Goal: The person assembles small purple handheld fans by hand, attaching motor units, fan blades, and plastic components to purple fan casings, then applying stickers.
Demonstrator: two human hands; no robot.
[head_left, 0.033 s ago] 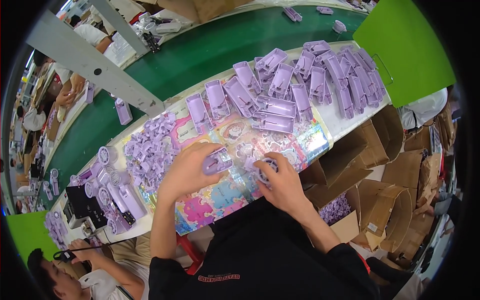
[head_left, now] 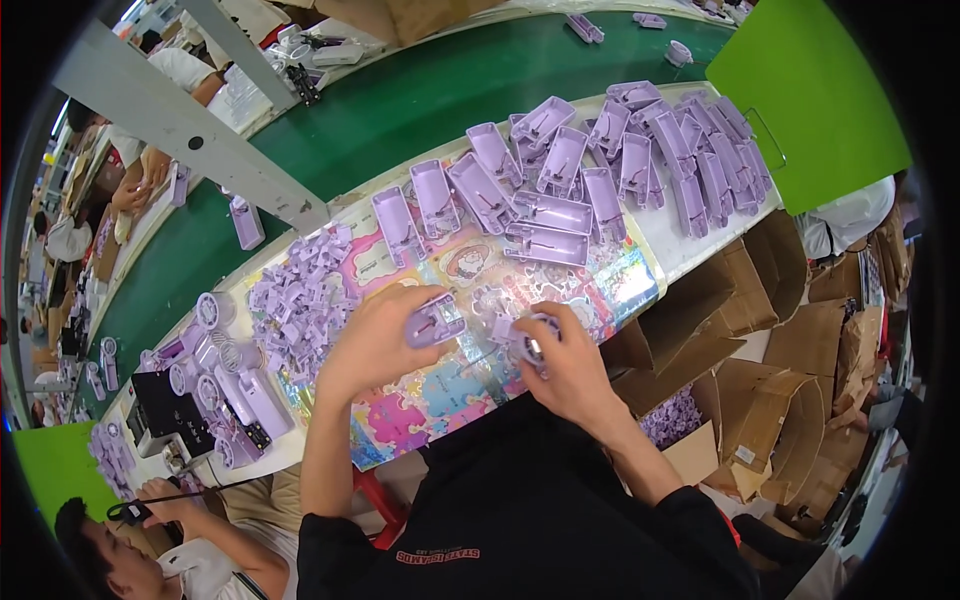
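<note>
My left hand [head_left: 370, 340] is closed around a purple plastic housing [head_left: 436, 322], its hollow side facing up with small parts inside. To the right, my right hand [head_left: 575, 378] grips a round purple plastic part [head_left: 541, 332] between thumb and fingers. A small purple piece [head_left: 502, 326] shows at that part's left side; whether the two are joined I cannot tell. A short gap separates both hands over a colourful printed mat [head_left: 440, 395]. Left of my left hand lies a heap of small purple plastic pieces [head_left: 300, 290].
Hollow purple housings [head_left: 555, 215] lie along the table's far side and pile up at the right. A green conveyor belt [head_left: 400, 105] runs behind. Round-headed purple units [head_left: 235, 385] stand at the left, near a seated co-worker [head_left: 170, 550]. Cardboard boxes [head_left: 760, 420] fill the right.
My right hand has turned the round part slightly and shifted its fingers on it. My left hand and its housing have stayed in place.
</note>
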